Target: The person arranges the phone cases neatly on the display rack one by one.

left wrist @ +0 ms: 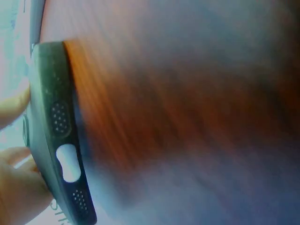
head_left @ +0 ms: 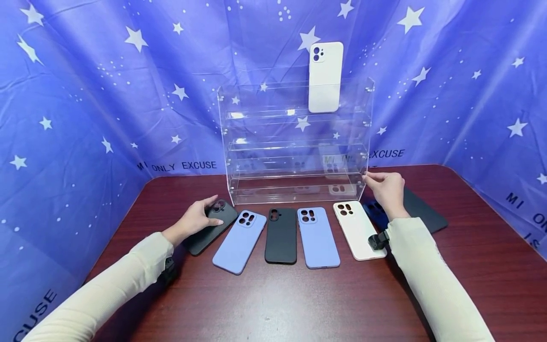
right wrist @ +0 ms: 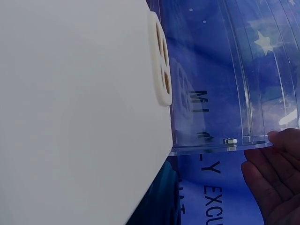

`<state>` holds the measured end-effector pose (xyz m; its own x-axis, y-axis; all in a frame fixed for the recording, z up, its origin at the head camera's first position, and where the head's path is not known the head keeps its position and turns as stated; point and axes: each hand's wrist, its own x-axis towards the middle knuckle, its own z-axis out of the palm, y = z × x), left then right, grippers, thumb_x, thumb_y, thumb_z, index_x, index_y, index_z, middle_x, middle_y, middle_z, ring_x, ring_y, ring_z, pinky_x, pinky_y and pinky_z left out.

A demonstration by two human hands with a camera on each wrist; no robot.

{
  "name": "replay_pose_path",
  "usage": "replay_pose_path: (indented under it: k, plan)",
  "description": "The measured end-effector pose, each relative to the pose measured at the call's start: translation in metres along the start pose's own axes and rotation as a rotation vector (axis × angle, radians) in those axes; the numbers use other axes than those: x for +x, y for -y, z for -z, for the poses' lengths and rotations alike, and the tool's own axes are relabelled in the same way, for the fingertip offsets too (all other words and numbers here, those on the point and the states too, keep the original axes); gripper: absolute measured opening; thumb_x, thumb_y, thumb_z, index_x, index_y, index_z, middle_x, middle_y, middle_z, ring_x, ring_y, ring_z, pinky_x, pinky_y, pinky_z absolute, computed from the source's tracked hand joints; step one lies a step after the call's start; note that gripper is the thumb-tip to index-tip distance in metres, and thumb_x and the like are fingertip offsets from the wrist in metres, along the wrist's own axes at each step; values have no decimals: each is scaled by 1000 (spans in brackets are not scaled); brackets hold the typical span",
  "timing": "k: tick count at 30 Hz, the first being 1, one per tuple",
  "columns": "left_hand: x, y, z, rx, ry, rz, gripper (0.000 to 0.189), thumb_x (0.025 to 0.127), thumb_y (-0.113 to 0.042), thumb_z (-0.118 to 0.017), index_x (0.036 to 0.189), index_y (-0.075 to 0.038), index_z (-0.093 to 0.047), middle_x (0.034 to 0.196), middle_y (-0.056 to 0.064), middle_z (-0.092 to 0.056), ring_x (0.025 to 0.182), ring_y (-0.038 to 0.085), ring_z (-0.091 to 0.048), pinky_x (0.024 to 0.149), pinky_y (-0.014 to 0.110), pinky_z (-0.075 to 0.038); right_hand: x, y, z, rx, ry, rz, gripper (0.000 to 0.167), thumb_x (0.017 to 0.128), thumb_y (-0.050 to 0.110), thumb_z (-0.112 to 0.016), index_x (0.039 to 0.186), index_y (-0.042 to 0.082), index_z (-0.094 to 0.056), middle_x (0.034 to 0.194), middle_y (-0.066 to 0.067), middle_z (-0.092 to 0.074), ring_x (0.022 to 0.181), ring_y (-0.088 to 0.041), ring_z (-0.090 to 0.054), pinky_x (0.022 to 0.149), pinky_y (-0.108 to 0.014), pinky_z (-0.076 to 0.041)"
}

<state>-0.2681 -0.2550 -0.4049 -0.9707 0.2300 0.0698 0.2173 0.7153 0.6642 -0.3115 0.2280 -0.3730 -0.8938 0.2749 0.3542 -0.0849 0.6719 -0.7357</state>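
Observation:
At the left of the table a black phone case (head_left: pixel 201 240) lies slanted. My left hand (head_left: pixel 194 219) holds it near its camera end, thumb on the back and fingers along the far side. In the left wrist view the black case (left wrist: pixel 51 93) shows its end with small holes and a slot. My right hand (head_left: pixel 386 190) pinches the right side edge of a clear acrylic display rack (head_left: pixel 295 194) low down; the right wrist view shows the fingertips (right wrist: pixel 276 138) at that edge. One white phone case (head_left: pixel 325 78) stands upright on the rack's top tier.
In front of the rack lie a light blue case (head_left: pixel 239 244), a black case (head_left: pixel 280 242), another light blue case (head_left: pixel 319 242) and a white case (head_left: pixel 359 232). Beside my right hand are a dark blue case (head_left: pixel 375 213) and a dark grey one (head_left: pixel 423 211). A starry curtain (head_left: pixel 85 95) hangs behind.

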Motion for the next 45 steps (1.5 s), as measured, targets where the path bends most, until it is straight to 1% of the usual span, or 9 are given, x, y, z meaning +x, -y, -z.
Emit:
replay_pose_path:
  k: [4,9,14,19,24,27,35,39,45]
  plan:
    - [-1,1,3,-14,-75,46,55,79,-7,-74,128,9,-52,117,23,-62,111,32,-56,94,43,-44,0,1,0,-4,-4,11,24,86,21,-69,101,3,-73,96,-16,-69,97,-28,-64,71,-20,-38]
    - [-2,-7,11,-66,-131,90,35,82,-6,-71,112,9,-64,98,21,-69,85,16,-61,73,25,-47,0,2,0,-7,-8,7,23,86,21,-69,101,3,-73,96,-16,-69,100,-29,-63,77,-27,-41]
    - [-4,-16,21,-117,-132,108,30,85,-8,-69,110,9,-65,98,22,-69,73,0,-57,63,17,-45,0,1,0,-13,-8,4,24,86,21,-69,102,4,-73,97,-16,-69,97,-28,-63,74,-23,-39]
    - [-3,-28,33,-121,-115,89,28,86,-8,-67,109,9,-66,97,21,-70,77,5,-64,64,17,-48,1,0,-1,-10,-19,15,24,86,21,-69,103,3,-72,96,-17,-69,97,-28,-63,77,-26,-39]
    - [-1,-54,45,-18,-107,21,26,87,-10,-67,108,5,-67,97,19,-71,87,22,-68,65,24,-51,1,0,-1,-10,-18,19,25,86,21,-69,103,3,-72,97,-17,-69,97,-29,-62,79,-30,-40]
    - [1,-74,51,-17,-110,-19,25,87,-10,-67,108,3,-68,97,18,-71,89,23,-68,68,25,-51,1,0,-1,-11,-14,18,25,86,22,-69,103,4,-72,97,-17,-69,98,-29,-62,79,-29,-39]
    - [12,-122,65,-179,-131,-43,23,87,-8,-67,108,3,-67,98,18,-70,74,1,-65,66,15,-49,0,2,0,-27,-9,3,26,86,23,-69,103,5,-73,95,-16,-70,84,-19,-59,67,-21,-37]
    - [21,-142,69,-247,-189,-100,23,86,-6,-67,106,4,-66,98,19,-70,72,0,-64,65,16,-51,0,2,1,-31,-8,0,25,86,23,-69,103,5,-73,96,-15,-70,82,-14,-56,66,-19,-36]
    - [37,-175,81,-342,-305,-199,22,86,-4,-67,105,5,-65,95,18,-71,69,1,-65,67,18,-53,-1,3,1,-18,5,-7,27,87,24,-68,105,5,-72,96,-16,-70,86,-18,-57,68,-21,-37]
